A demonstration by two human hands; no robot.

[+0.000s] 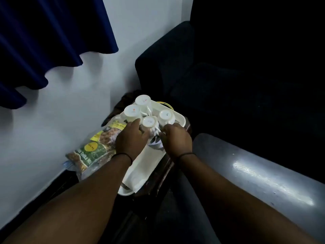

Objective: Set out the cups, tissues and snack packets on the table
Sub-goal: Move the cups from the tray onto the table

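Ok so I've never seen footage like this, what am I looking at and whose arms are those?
There is no machine here. One camera sits on a person's head, looking down, so the arms are that person's own. The left hand and right hand reach onto a white tray standing on a dark stand beside a dark armchair. Four white cups sit upside down on the tray. Snack packets lie at its left side. Both hands close around the nearest cup, with something dark-patterned under it; whether they grip it firmly, I cannot tell.
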